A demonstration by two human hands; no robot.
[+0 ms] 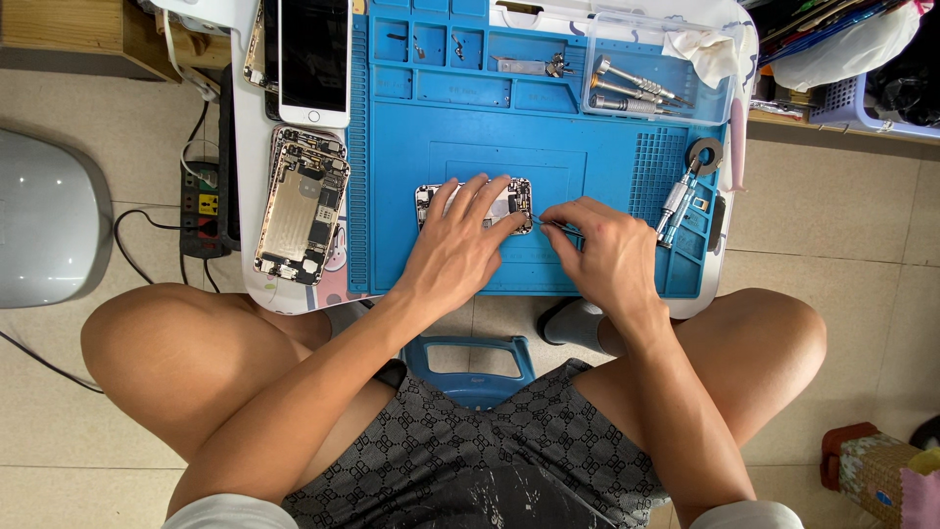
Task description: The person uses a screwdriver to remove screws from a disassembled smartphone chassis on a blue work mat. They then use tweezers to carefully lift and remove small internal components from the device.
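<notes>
An opened phone body [513, 199] with its insides showing lies on the blue work mat [460, 118]. My left hand [458, 240] rests flat on it, fingers spread, pressing it down. My right hand [602, 250] pinches a thin metal tool [548, 224], likely tweezers, with its tip at the phone's right edge. Much of the phone is hidden under my left hand.
Another opened phone shell [299, 211] and a white phone [313, 59] lie left of the mat. Screwdrivers [676, 206] rest at the mat's right, beside a tape roll [704, 154]. A clear tray [666, 73] holds more drivers. A power strip [201, 206] sits on the floor.
</notes>
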